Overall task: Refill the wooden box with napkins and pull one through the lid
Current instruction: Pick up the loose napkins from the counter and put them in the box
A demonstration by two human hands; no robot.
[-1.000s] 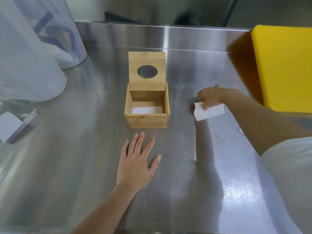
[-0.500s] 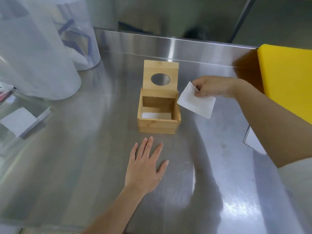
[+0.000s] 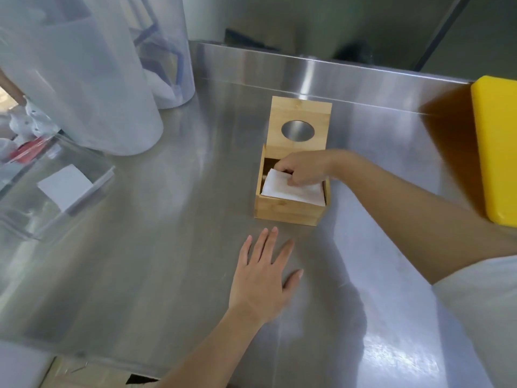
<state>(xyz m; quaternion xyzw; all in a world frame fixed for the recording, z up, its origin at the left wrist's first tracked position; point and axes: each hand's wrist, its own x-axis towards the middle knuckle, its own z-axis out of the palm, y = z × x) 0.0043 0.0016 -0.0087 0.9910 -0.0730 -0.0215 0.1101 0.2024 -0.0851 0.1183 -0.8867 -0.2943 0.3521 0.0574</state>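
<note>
While one napkin (image 3: 291,190) is pinched by the right hand (image 3: 303,170) inside the one open box (image 3: 289,210), the left hand (image 3: 261,278) is laid flat, empty, just before it.

I see the wooden box (image 3: 288,210) standing upright, a small square bamboo-coloured case. Its lid (image 3: 300,126) is swung open and stands upright at the far edge of the box, with an oval hole cut through its middle. White napkins (image 3: 291,191) lie inside the box, filling its opening, their top sheet tilted up toward the box's left-far corner.
</note>
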